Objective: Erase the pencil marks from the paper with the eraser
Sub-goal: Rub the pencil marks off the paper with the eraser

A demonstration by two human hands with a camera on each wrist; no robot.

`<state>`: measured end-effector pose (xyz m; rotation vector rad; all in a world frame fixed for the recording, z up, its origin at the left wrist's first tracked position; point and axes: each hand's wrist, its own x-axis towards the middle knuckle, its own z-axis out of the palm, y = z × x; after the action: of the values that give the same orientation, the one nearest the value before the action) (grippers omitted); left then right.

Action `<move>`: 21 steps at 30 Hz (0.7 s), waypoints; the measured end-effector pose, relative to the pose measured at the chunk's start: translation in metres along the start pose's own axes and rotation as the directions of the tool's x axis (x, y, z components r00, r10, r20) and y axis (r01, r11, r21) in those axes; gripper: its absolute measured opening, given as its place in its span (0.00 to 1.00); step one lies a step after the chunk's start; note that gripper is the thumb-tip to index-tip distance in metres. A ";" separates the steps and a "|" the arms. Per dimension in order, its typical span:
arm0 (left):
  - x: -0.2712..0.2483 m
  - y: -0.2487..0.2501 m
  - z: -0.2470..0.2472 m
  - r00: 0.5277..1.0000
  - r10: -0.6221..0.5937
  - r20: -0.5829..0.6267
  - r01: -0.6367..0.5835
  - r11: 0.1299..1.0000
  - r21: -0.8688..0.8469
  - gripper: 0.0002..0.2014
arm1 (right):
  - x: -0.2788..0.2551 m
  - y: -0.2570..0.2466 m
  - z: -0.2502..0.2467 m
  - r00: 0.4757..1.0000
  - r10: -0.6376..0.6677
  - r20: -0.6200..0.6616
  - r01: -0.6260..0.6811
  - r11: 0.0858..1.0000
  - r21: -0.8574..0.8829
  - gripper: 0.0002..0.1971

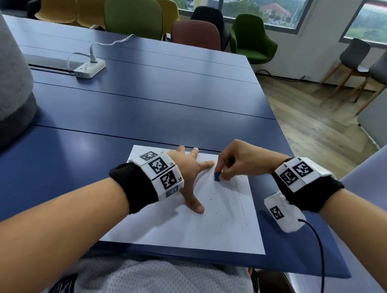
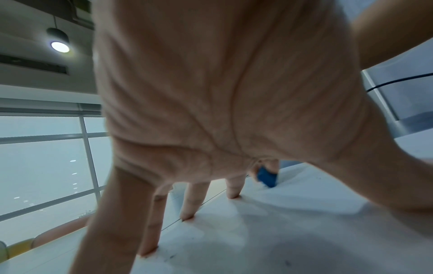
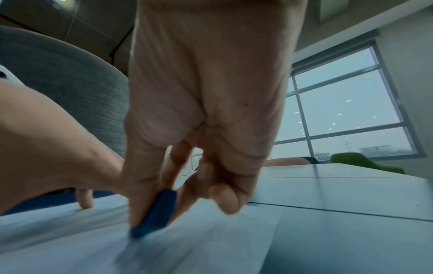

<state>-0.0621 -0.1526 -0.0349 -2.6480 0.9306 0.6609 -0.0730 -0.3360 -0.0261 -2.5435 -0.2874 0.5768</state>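
A white sheet of paper (image 1: 184, 226) lies on the blue table (image 1: 146, 94) near its front edge. Faint pencil lines (image 1: 234, 200) run down its right half, with a few dark specks beside them. My left hand (image 1: 191, 171) is spread flat on the paper's upper left part, its fingertips (image 2: 187, 216) pressing down. My right hand (image 1: 234, 162) pinches a small blue eraser (image 1: 217, 176) between thumb and fingers, its tip touching the paper near the top edge. The eraser (image 3: 157, 211) also shows in the right wrist view, blurred, and in the left wrist view (image 2: 267, 177).
A white power strip (image 1: 90, 68) with a plugged cable sits far left on the table. A grey upholstered chair back (image 1: 7, 80) stands at the left. Coloured chairs (image 1: 249, 37) line the far side. A dark cable (image 1: 317, 242) hangs from my right wrist.
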 end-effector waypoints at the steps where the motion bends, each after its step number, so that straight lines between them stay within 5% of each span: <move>1: 0.000 0.000 0.000 1.000 0.000 0.005 0.000 1.000 -0.004 0.64 | -0.003 -0.002 0.000 0.995 0.005 0.095 -0.004 1.000 -0.006 0.05; 3: 0.000 0.000 -0.001 1.000 0.000 0.012 0.000 1.000 -0.014 0.64 | -0.003 -0.003 -0.003 0.988 0.020 0.155 -0.015 0.999 -0.032 0.06; 8: -0.001 0.000 0.000 1.000 0.009 -0.005 -0.009 1.000 -0.005 0.63 | 0.008 0.016 -0.008 0.988 0.014 -0.154 -0.011 1.000 0.021 0.05; 12: 0.000 0.000 -0.001 1.000 0.002 0.006 -0.002 1.000 -0.007 0.64 | 0.001 0.019 -0.010 0.998 0.006 0.064 -0.007 1.000 0.016 0.05; 18: 0.000 -0.001 0.000 1.000 0.005 0.007 -0.005 1.000 -0.016 0.64 | 0.011 0.021 -0.008 0.978 0.027 -0.206 -0.018 0.999 0.043 0.05; 21: 0.000 -0.001 -0.001 1.000 0.005 0.011 -0.004 1.000 -0.011 0.64 | 0.003 0.022 -0.009 1.000 0.014 -0.027 -0.012 0.997 0.071 0.04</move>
<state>-0.0614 -0.1526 -0.0339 -2.6494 0.9328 0.6830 -0.0645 -0.3580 -0.0315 -2.4849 -0.2366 0.5467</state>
